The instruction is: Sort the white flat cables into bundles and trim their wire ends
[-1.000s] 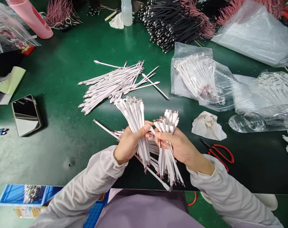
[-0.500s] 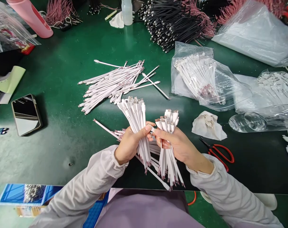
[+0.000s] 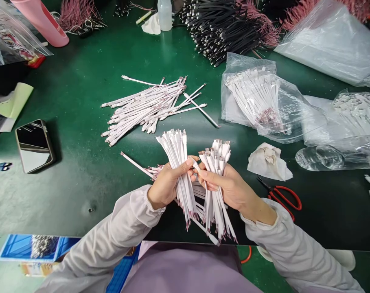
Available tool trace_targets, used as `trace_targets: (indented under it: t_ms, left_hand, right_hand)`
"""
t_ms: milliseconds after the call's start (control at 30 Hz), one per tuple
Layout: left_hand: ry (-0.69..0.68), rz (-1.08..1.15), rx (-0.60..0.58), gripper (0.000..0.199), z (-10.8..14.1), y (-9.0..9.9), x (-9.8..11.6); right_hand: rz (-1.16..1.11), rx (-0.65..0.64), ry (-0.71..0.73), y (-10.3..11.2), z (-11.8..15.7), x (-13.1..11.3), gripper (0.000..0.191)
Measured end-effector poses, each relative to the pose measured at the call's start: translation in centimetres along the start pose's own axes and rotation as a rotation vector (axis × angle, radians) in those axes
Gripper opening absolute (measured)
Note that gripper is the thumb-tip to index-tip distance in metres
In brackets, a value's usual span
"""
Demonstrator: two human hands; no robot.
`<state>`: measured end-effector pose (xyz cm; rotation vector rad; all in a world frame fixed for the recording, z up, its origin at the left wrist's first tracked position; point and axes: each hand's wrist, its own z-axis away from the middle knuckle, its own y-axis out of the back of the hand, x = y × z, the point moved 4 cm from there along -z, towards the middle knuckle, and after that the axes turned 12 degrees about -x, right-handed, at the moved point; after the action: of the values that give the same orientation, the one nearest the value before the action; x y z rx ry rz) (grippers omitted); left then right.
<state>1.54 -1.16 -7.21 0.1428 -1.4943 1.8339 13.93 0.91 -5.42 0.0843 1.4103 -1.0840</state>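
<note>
My left hand (image 3: 167, 184) is closed round a bundle of white cables (image 3: 179, 162), their plugs up and reddish wire ends down. A second bundle of white cables (image 3: 217, 195) is gripped in my right hand (image 3: 232, 187). Between the two bundles, the thumbs and fingertips of both hands nearly meet at one white cable end (image 3: 195, 165). Under my hands more white cables (image 3: 139, 166) lie on the green table (image 3: 77, 179), partly hidden. Beyond them is a loose pile of white cables (image 3: 142, 108).
A phone (image 3: 34, 146) lies at the left. On the right are red-handled scissors (image 3: 287, 197), a crumpled tissue (image 3: 269, 161) and bagged white cables (image 3: 255, 95). Black cables (image 3: 218, 32) are heaped at the back, near a small bottle (image 3: 164, 15).
The left bundle's plug ends have shifted slightly right and down. The cable end between my fingertips now tilts more toward the right bundle. Both hands keep their bundles.
</note>
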Motion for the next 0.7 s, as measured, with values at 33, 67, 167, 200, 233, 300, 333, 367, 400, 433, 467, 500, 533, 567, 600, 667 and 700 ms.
trace_targets:
  t_ms: [33,67,167,200,233,300,333,367,400,433,467,500,533,567,600,667,700]
  left_hand:
    - [0.0,0.0,0.0,0.028,-0.02,0.02,0.01]
    - [0.001,-0.002,0.003,0.028,-0.04,0.07,0.01]
    - [0.016,0.002,0.017,0.03,-0.07,0.26,-0.06]
    - [0.02,0.009,0.024,0.031,-0.08,0.32,-0.07]
    - [0.023,0.018,0.028,0.031,-0.08,0.35,-0.07]
    - [0.025,0.04,0.033,0.03,-0.1,0.31,-0.03]
    - [0.025,0.049,0.036,0.029,-0.1,0.26,0.02]
    - [0.024,0.056,0.041,0.028,-0.1,0.21,0.07]
    - [0.023,0.06,0.048,0.027,-0.09,0.16,0.11]
    - [0.022,0.062,0.059,0.026,-0.09,0.14,0.15]
    - [0.023,0.059,0.071,0.025,-0.07,0.15,0.17]
    - [0.025,0.053,0.082,0.025,-0.06,0.17,0.17]
    - [0.027,0.045,0.09,0.025,-0.05,0.21,0.17]
    - [0.028,0.036,0.096,0.025,-0.03,0.26,0.15]
    - [0.03,0.024,0.098,0.026,-0.01,0.32,0.14]
    - [0.03,-0.008,0.095,0.03,0.02,0.4,0.11]
    - [0.025,-0.027,0.088,0.032,0.03,0.4,0.11]
  right_hand:
    - [0.003,-0.005,-0.005,0.02,0.0,0.08,0.018]
    - [0.003,-0.007,-0.01,0.04,0.0,0.15,0.018]
    - [-0.013,0.003,-0.022,0.13,-0.05,0.27,0.017]
    - [-0.019,0.007,-0.023,0.14,-0.07,0.26,0.017]
    - [-0.021,0.006,-0.024,0.12,-0.09,0.21,0.017]
    - [-0.02,0.001,-0.028,0.05,-0.1,0.08,0.016]
    - [-0.017,0.0,-0.034,0.01,-0.09,0.01,0.015]
    - [-0.013,0.0,-0.04,-0.02,-0.08,-0.06,0.015]
    - [-0.01,0.003,-0.047,-0.04,-0.05,-0.12,0.016]
    - [-0.006,0.006,-0.053,-0.05,-0.03,-0.18,0.016]
    - [-0.003,0.009,-0.057,-0.06,-0.01,-0.21,0.017]
    - [-0.002,0.009,-0.061,-0.05,-0.01,-0.22,0.017]
    - [-0.003,0.01,-0.064,-0.04,-0.01,-0.21,0.017]
    - [-0.006,0.011,-0.066,0.0,-0.03,-0.17,0.017]
    - [-0.01,0.012,-0.069,0.05,-0.06,-0.11,0.017]
    - [-0.02,0.019,-0.07,0.22,-0.12,0.05,0.017]
    - [-0.021,0.024,-0.071,0.31,-0.14,0.13,0.017]
